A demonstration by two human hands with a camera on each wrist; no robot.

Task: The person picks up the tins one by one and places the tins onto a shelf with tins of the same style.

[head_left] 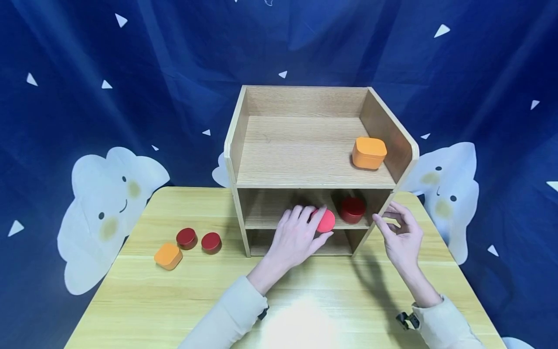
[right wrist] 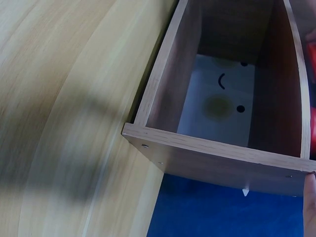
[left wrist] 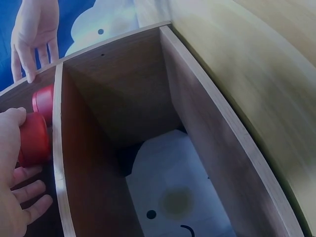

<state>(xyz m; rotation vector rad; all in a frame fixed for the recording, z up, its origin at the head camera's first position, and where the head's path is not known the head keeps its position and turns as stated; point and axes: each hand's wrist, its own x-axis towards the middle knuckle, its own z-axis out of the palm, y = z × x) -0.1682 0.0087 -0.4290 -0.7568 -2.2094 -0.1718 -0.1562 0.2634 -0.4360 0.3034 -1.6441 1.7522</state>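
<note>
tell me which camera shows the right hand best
The head view: the right hand shows from wrist to fingers beside the shelf. The left wrist view crops it at top left; the right wrist view catches only a sliver.

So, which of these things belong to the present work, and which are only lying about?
Seemingly in the work:
bright red box, held in the left hand
wooden shelf unit, touched by the right hand

Lying untouched, though perhaps related:
dark red box, middle level
orange box, top level
two dark red boxes, on the table
second orange box, beside them
</note>
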